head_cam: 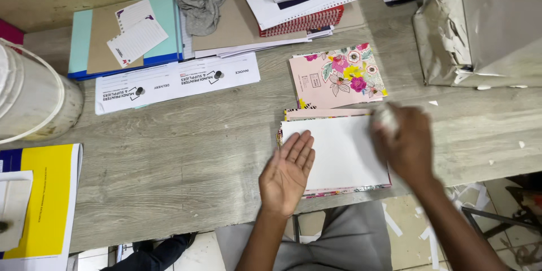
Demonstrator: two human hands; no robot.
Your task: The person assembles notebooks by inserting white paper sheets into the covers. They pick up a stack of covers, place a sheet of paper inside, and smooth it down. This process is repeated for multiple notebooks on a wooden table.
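My left hand lies flat with fingers together on the left edge of a white sheet that tops a small stack of floral-edged covers at the near edge of the grey wooden table. My right hand is blurred at the sheet's upper right corner and is closed around a small whitish wad. Just behind the stack lies a pink floral cover.
A white bucket stands far left, with a yellow book below it. Along the back lie white printed forms, a teal pad, a grey cloth, spiral notebooks and a paper-wrapped bundle. Paper scraps litter the floor.
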